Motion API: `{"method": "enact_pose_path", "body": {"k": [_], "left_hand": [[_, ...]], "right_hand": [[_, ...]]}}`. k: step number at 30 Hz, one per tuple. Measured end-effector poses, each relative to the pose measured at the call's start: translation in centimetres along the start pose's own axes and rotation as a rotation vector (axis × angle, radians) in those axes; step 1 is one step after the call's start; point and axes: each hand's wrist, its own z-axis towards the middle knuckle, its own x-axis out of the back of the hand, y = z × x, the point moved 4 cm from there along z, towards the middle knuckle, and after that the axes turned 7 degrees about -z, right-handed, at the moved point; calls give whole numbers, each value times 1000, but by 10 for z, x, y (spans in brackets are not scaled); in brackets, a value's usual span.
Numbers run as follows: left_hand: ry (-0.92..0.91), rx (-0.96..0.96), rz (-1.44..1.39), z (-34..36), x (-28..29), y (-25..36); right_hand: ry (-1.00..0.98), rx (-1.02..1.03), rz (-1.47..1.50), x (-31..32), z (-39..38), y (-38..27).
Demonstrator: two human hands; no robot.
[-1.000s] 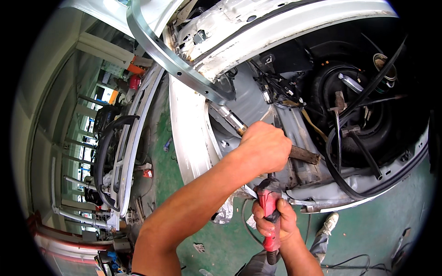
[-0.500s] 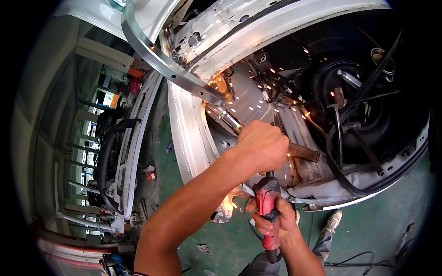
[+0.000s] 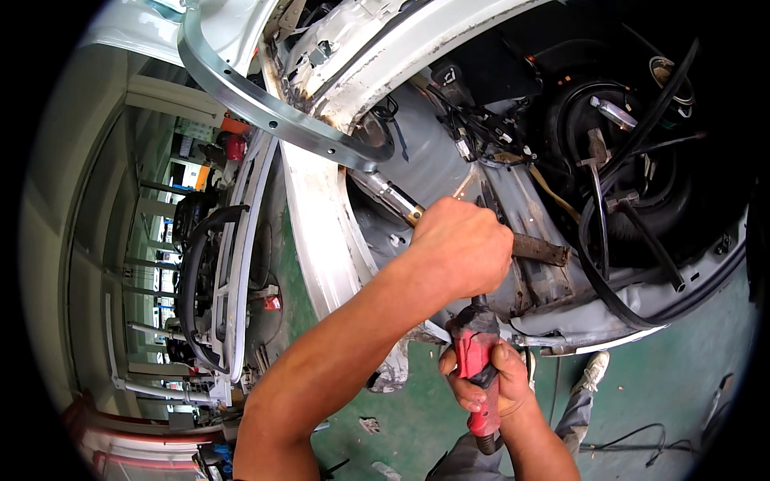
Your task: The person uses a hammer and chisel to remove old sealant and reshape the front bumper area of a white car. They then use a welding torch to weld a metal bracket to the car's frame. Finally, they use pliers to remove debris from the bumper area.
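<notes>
A spot welding gun lies across the opening of a white car body (image 3: 309, 232). Its curved steel arm (image 3: 257, 116) sweeps in from the upper left and ends near the panel edge. A silver cylinder with a brass-coloured collar (image 3: 415, 215) runs from there toward my left hand (image 3: 464, 244), which is closed in a fist; what lies under its fingers is mostly hidden. Below it, my right hand (image 3: 489, 377) wraps round the gun's red and black handle (image 3: 475, 353). Whether the gun's tip touches the panel is hard to see.
Two hammers (image 3: 595, 152) and a black hose-like strip (image 3: 593, 280) lie in the dark boot well at right. Wiring (image 3: 481, 132) hangs inside the body. A rack with bars (image 3: 233, 264) stands at left. Another person's shoe (image 3: 593, 370) shows on the green floor, near cables (image 3: 642, 445).
The bright sparks and orange glow at the panel have died away, leaving a few faint specks. The car body has shifted slightly left in view; both hands keep their hold.
</notes>
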Motion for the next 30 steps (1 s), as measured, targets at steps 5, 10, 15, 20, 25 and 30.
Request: {"method": "enact_pose_path", "body": {"k": [5, 10, 15, 20, 25, 30], "left_hand": [[-26, 33, 7, 0, 0, -2], [5, 14, 12, -1, 2, -4], [21, -3, 10, -1, 3, -5], [4, -8, 24, 0, 1, -4], [3, -4, 19, 0, 1, -2], [9, -3, 17, -1, 2, -2]], "right_hand": [[76, 1, -88, -10, 3, -2], [118, 5, -115, -15, 4, -3], [94, -9, -102, -13, 5, 1], [77, -7, -96, -11, 5, 1], [71, 1, -63, -11, 5, 0], [34, -1, -15, -5, 4, 2]]}}
